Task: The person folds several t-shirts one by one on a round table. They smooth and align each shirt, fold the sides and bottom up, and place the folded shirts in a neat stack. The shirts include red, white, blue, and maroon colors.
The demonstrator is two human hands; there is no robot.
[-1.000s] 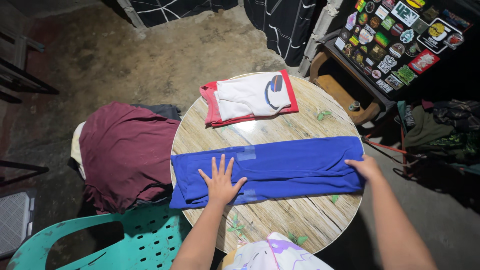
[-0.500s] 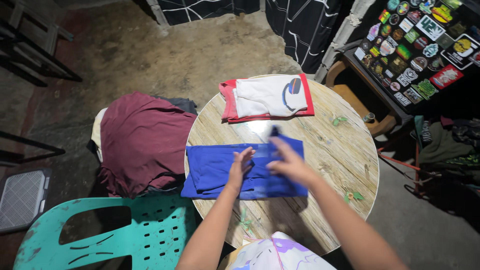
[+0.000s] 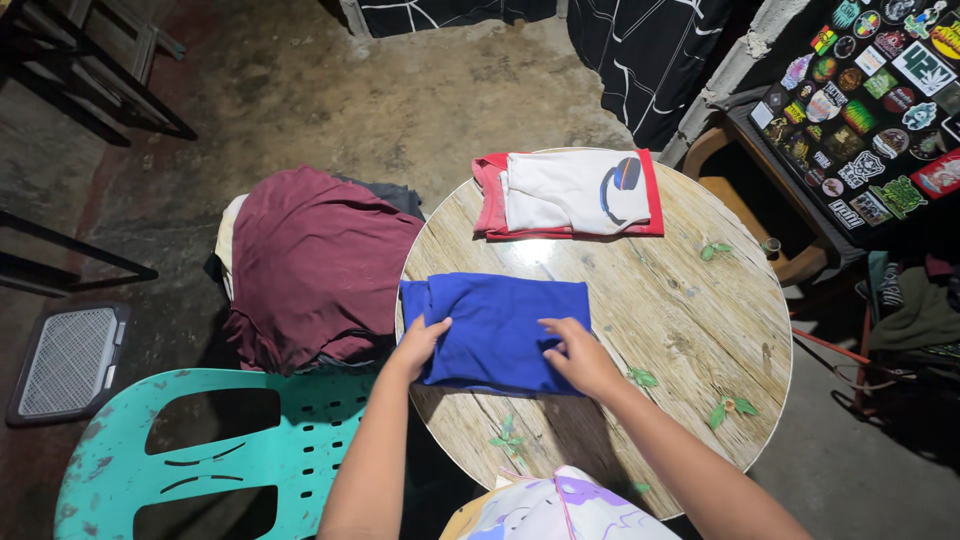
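Note:
A blue garment lies folded into a compact rectangle on the left part of a round wood-pattern table. My left hand grips its left edge, fingers curled over the fabric. My right hand rests on its lower right corner, fingers pressing down on the cloth. Further back on the table sits a folded stack of a white garment with red trim.
A pile of maroon clothing sits on a seat left of the table. A teal plastic chair stands at lower left. A wooden chair and a black sticker-covered panel are at right. A grey grille lies on the floor.
The blue garment was stretched long across the table; my right hand carried its right end over to the left, folding it in half. Both hands now sit on the folded piece.

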